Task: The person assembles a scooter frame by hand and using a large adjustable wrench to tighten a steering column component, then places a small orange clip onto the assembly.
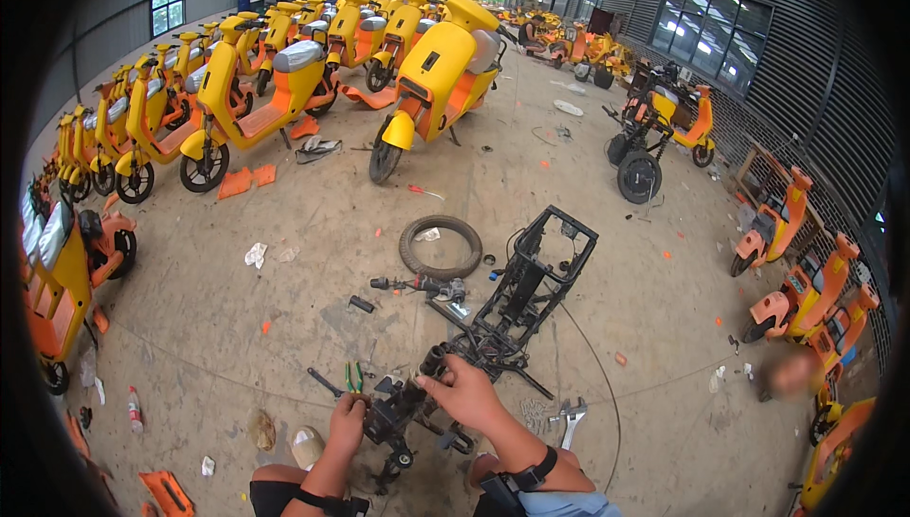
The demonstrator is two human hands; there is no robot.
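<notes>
A bare black scooter frame [517, 304] lies on the floor before me, its head tube [433, 362] and front parts close to my knees. My right hand [464, 394] is closed at this tube, thumb and fingers gripping its side near the open end. Beside the black front assembly [387, 415], my left hand [349, 415] is closed with its fingertips together; whatever is in them is hidden. Green-handled pliers [354, 377] show just beyond those fingertips; I cannot tell whether they touch.
An adjustable wrench [573, 422] lies right of my right forearm. Past the hands are a loose tyre [440, 248], a power tool [422, 286] and a red screwdriver [424, 191]. Yellow scooters [445, 72] stand in rows at the far left; others line the right wall.
</notes>
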